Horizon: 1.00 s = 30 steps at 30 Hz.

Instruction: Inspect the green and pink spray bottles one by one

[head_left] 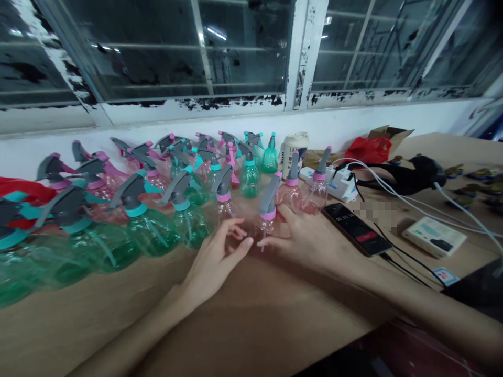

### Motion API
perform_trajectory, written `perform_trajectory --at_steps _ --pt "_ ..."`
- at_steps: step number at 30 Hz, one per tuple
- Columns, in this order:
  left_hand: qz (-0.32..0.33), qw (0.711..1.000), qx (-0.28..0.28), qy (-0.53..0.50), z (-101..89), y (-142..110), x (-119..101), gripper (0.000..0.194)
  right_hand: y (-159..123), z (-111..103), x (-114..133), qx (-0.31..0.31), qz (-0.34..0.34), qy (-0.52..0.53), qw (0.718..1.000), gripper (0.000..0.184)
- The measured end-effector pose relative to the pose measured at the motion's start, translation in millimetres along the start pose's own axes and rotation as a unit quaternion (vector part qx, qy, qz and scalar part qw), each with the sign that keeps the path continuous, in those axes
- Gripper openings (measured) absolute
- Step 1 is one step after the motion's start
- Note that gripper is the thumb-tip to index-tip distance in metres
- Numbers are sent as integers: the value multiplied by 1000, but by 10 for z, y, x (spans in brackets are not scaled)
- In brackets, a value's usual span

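My right hand (306, 238) is wrapped around the side of a small clear spray bottle (269, 204) with a grey trigger head and a pink collar; its thumb lies across the front. Just left of that bottle is my left hand (212, 256), fingers bent and apart, holding nothing. Behind the left fingertips stands another pink-collared spray bottle (223, 196). Two more pink-collared ones, a nearer spray bottle (292, 191) and a farther spray bottle (318, 186), are behind my right hand, which partly hides them.
Several green-tinted spray bottles (151, 230) and pink ones crowd the left side below the window. A paper cup (295, 146), a power strip (341, 183) with cables, a phone (357, 230) running a timer and a small white box (434, 236) are on the right. A red bag (367, 151) lies farther back.
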<state>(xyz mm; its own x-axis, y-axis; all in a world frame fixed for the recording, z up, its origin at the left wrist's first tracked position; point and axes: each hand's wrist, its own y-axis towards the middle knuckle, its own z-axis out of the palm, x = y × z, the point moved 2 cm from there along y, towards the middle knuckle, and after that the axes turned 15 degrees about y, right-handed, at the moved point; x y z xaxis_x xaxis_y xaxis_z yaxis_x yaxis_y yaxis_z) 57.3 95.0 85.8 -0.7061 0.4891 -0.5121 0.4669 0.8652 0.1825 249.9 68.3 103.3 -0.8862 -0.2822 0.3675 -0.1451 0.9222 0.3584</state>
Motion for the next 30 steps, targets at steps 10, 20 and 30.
perform_trajectory --at_steps 10,20,30 --pt "103 988 8 -116 -7 203 -497 71 -331 152 99 -6 -59 116 991 68" --pt "68 978 -41 -191 45 161 -454 25 -252 295 208 -20 -122 142 982 95" --pt "43 988 -71 -128 42 94 -304 20 -313 194 -305 40 -184 170 967 52"
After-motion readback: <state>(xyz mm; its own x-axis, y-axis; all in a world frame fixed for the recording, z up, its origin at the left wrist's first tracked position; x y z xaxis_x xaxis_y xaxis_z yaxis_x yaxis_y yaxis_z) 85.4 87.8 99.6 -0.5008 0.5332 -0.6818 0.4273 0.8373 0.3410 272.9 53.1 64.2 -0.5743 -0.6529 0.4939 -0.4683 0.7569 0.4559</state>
